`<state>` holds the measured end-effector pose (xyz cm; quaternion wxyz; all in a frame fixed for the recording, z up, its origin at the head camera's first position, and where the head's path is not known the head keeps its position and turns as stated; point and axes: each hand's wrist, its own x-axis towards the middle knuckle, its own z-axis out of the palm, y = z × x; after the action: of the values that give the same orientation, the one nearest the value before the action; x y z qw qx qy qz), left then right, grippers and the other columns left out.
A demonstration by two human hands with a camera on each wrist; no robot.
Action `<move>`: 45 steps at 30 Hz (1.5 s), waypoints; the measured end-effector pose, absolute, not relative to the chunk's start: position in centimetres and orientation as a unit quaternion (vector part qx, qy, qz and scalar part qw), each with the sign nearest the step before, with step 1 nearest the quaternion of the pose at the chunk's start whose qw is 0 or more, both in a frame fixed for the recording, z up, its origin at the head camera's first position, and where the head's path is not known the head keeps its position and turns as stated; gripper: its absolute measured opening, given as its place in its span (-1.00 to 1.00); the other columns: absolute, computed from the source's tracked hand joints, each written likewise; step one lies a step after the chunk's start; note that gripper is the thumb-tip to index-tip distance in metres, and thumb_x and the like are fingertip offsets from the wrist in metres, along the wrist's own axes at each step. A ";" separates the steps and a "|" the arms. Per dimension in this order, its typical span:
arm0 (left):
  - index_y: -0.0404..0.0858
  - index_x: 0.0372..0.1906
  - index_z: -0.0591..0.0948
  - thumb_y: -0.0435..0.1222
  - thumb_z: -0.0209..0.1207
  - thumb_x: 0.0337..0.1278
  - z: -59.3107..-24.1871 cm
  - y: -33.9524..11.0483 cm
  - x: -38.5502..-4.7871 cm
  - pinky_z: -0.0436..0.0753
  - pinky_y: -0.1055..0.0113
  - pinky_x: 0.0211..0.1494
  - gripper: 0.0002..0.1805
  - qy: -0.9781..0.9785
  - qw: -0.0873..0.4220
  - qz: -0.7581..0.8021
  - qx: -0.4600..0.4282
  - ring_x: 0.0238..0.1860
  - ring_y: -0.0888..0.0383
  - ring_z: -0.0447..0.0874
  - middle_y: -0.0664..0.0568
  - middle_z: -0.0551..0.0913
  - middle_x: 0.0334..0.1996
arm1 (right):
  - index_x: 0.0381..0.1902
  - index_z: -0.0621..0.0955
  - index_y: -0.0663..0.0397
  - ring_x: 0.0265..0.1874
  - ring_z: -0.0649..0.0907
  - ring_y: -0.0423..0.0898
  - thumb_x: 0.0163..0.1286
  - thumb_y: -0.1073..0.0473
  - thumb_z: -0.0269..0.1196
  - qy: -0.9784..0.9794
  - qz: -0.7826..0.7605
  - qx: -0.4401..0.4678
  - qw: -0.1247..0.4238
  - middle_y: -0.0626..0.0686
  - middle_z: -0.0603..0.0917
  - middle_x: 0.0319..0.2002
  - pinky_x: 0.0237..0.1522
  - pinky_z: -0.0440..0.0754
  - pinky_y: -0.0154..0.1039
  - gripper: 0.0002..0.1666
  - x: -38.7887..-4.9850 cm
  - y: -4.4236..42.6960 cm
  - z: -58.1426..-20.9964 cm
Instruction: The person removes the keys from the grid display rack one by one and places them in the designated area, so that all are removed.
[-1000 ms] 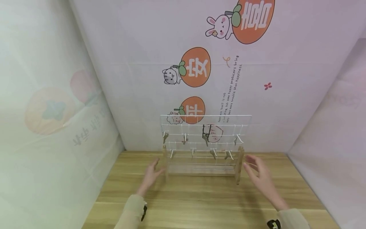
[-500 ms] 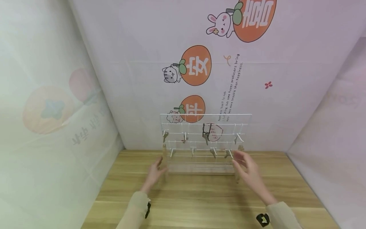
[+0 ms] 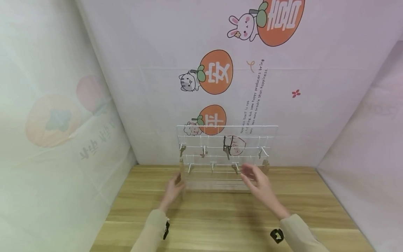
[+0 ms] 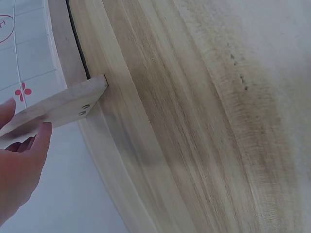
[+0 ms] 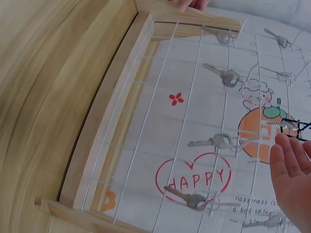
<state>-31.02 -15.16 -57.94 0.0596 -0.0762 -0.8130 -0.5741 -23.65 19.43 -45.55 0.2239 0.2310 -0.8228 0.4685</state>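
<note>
A white wire-grid rack [image 3: 226, 126] on a wooden base stands upright on the table, with hooks and several keys hanging from it. My left hand [image 3: 174, 189] holds the rack's left wooden side post [image 4: 63, 104], thumb and fingers on either side of it. In front of the lower right hooks is my right hand [image 3: 259, 185], holding nothing, its fingers loosely bent. The right wrist view shows that hand [image 5: 294, 179] close to the hooks; a key [image 5: 211, 141] and another key [image 5: 223, 75] hang nearby. The right hand hides part of the lower row in the head view.
The wooden tabletop [image 3: 214, 224] extends in front of the rack. Behind it is a white printed cloth wall [image 3: 151, 105], with more cloth at both sides. A black wire piece [image 3: 228, 141] sits on the upper part of the grid.
My right hand has moved left, from beside the right post to in front of the lower hooks. My left hand has moved in and taken hold of the left post.
</note>
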 end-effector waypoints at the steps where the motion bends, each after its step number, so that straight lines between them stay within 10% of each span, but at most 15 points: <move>1: -0.61 0.37 0.24 -0.48 0.21 0.20 -57.9 -15.1 -31.1 0.46 -0.19 0.40 -0.32 -0.814 0.062 -0.573 -0.074 0.32 -0.43 0.40 -0.53 0.40 0.29 | 0.19 0.50 0.32 -0.03 0.71 0.18 0.35 0.35 0.26 -0.822 0.469 0.234 0.222 0.29 0.66 0.07 0.04 0.68 -0.52 -0.55 -23.8 19.2 -45.6; 37: -0.63 0.22 0.41 -0.57 0.18 0.15 -57.9 -14.0 -31.2 0.65 -0.15 0.20 -0.49 -0.819 0.113 -0.560 -0.047 0.15 -0.45 0.57 -0.57 0.51 0.15 | 0.12 0.49 0.55 0.00 0.66 0.34 0.29 0.48 0.26 -0.784 0.515 0.289 0.193 0.48 0.61 0.04 0.09 0.69 0.14 -0.55 -25.3 11.4 -43.9; 45: -0.64 0.22 0.41 -0.56 0.19 0.15 -57.8 -14.2 -31.0 0.67 -0.13 0.19 -0.49 -0.827 0.112 -0.549 -0.049 0.12 -0.43 0.60 -0.57 0.53 0.13 | 0.14 0.50 0.43 0.04 0.66 0.29 0.32 0.46 0.24 -0.782 0.532 0.268 0.183 0.41 0.62 0.07 0.12 0.71 0.04 -0.57 -26.1 10.0 -44.5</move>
<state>-31.04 -14.18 -57.75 0.1116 -0.0494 -0.8267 -0.5492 -26.13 10.04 -44.50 0.1830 0.2679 -0.7823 0.5317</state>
